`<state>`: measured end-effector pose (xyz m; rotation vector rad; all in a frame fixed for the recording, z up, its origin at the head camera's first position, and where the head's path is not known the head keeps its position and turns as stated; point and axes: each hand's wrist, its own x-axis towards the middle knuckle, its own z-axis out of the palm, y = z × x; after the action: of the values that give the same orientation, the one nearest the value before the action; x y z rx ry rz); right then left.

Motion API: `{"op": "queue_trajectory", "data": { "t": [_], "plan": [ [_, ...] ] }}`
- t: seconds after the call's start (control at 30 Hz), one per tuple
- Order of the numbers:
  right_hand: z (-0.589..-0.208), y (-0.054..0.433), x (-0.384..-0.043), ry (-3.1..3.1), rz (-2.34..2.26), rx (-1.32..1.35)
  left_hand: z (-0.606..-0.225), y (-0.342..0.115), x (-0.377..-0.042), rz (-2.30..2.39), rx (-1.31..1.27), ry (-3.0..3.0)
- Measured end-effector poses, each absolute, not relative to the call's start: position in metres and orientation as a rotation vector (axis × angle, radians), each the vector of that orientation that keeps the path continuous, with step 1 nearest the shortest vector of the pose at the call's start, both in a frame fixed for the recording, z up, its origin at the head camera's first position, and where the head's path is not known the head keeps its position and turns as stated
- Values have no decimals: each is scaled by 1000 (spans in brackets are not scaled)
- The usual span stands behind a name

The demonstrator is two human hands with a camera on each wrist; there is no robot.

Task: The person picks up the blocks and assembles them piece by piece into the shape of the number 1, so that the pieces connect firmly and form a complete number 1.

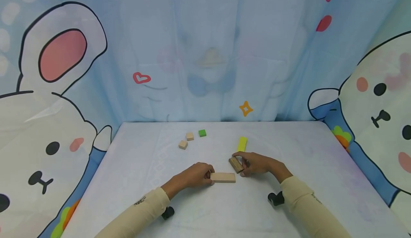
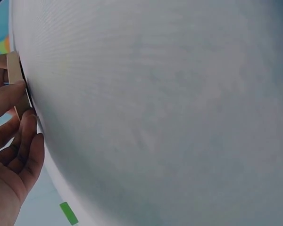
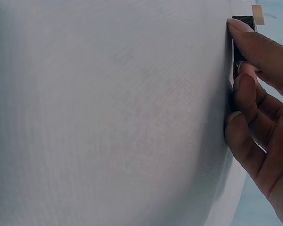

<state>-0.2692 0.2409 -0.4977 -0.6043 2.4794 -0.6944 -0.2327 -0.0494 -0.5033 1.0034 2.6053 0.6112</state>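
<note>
Near the middle of the table, my left hand (image 1: pixel 196 175) pinches the left end of a pale wooden block (image 1: pixel 224 177) between thumb and fingers. The block lies lengthwise across the table, and its edge also shows in the left wrist view beside the fingertips. My right hand (image 1: pixel 255 163) grips a dark brown wooden block (image 1: pixel 236 165), which is angled, its lower end close to the pale block's right end. In the right wrist view the thumb (image 3: pixel 259 47) lies along the dark block, whose far side is hidden by the fingers.
A flat yellow block (image 1: pixel 242 144) lies just behind the right hand. Farther back on the left are a green block (image 1: pixel 202 133) and two small wooden cubes, one nearer (image 1: pixel 183 144) and one behind it (image 1: pixel 190 136). A printed curtain (image 1: pixel 205 52) hangs behind the white table (image 1: pixel 144 152).
</note>
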Motion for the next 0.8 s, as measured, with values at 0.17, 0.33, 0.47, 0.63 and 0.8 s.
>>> {"op": "queue_trajectory", "data": {
  "t": [0.17, 0.33, 0.47, 0.63, 0.8],
  "plan": [
    [-499, 240, -270, 2477, -707, -596, -503, -50, -231, 618, 1013, 2595],
    [-499, 240, -270, 2470, -719, -604, -502, -52, -230, 619, 1031, 2602],
    [-499, 241, -270, 2475, -712, -619, -501, -54, -230, 619, 1033, 2615],
    [-499, 241, -270, 2484, -707, -643, -497, -56, -231, 650, 998, 2610],
    [-499, 242, -270, 2480, -711, -663, -494, -59, -230, 657, 984, 2612]
  ]
}}
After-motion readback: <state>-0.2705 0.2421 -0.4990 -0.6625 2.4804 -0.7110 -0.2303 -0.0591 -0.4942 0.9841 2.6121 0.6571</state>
